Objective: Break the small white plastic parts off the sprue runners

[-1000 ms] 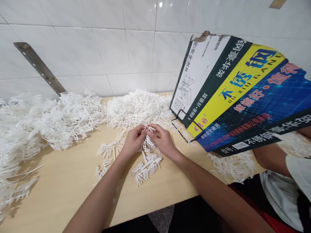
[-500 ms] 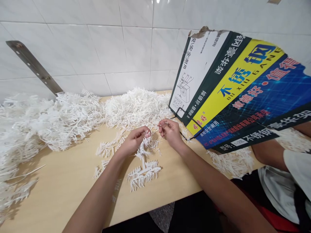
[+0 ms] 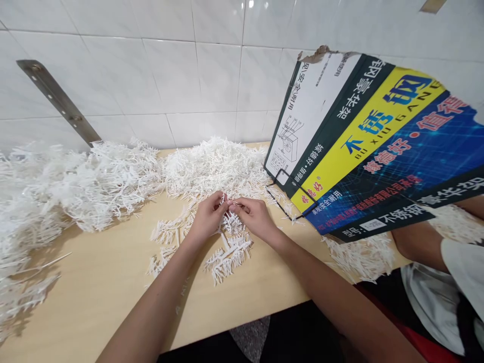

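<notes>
My left hand [image 3: 208,217] is closed, pinching the upper end of a white branched plastic sprue [image 3: 230,256] with rows of small prongs. The sprue's lower part hangs below my fingers, over the tabletop. My right hand [image 3: 254,217] meets the left one, thumb and fingertips pinched on the sprue's upper end; my fingers hide exactly where. Just beyond both hands spreads a heap of loose small white plastic pieces [image 3: 214,164]. More white sprues [image 3: 166,232] lie beside my left wrist.
A large pile of white sprues [image 3: 113,186] covers the left side. On the right, a printed cardboard sheet [image 3: 363,146] stands on the wooden table [image 3: 124,282], with a black wire loop [image 3: 280,201] by its corner. Another person's arm [image 3: 419,244] shows behind it; tiled wall behind.
My right hand has moved left to meet my left hand, and its fingers now pinch at the sprue. The hanging sprue has shifted slightly up and right.
</notes>
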{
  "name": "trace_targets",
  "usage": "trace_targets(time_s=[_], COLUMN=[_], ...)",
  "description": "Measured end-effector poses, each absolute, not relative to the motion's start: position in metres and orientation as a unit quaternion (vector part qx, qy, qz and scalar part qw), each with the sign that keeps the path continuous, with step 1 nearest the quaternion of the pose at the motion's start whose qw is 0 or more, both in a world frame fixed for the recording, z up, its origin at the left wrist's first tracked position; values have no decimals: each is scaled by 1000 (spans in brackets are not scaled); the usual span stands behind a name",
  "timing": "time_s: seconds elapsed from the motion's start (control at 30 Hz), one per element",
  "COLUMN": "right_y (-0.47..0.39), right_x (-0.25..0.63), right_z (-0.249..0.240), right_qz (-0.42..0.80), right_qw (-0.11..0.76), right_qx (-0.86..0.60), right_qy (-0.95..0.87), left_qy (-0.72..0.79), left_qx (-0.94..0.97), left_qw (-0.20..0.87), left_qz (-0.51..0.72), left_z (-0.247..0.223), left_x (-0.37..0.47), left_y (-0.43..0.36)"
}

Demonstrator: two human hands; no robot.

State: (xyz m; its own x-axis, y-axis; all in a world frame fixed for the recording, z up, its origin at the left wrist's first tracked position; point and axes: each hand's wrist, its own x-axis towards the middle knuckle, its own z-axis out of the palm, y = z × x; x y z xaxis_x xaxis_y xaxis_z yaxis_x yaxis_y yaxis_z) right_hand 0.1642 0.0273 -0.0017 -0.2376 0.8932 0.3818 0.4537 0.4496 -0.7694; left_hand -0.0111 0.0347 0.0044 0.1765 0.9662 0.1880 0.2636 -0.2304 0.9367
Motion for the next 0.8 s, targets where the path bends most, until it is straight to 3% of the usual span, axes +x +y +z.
trace_targets(time_s=[0.2, 0.53, 0.67, 0.8], right_y=[26, 29, 28, 22], right_x=[168, 171, 168, 157], right_z=[3, -2, -3, -1], right_qz=[256, 400, 422, 353], right_qw=[456, 466, 488, 556], right_qx=[-478, -438, -431, -469], right_qy=[-705, -656, -632, -589], left_qy=[457, 409, 408, 433], left_qx=[649, 594, 612, 609], left_qw=[467, 583, 571, 534], left_qz=[391, 374, 364, 395], left_z=[7, 28, 26, 23], left_x=[-12, -2, -3, 3], left_y=[37, 15, 20, 22])
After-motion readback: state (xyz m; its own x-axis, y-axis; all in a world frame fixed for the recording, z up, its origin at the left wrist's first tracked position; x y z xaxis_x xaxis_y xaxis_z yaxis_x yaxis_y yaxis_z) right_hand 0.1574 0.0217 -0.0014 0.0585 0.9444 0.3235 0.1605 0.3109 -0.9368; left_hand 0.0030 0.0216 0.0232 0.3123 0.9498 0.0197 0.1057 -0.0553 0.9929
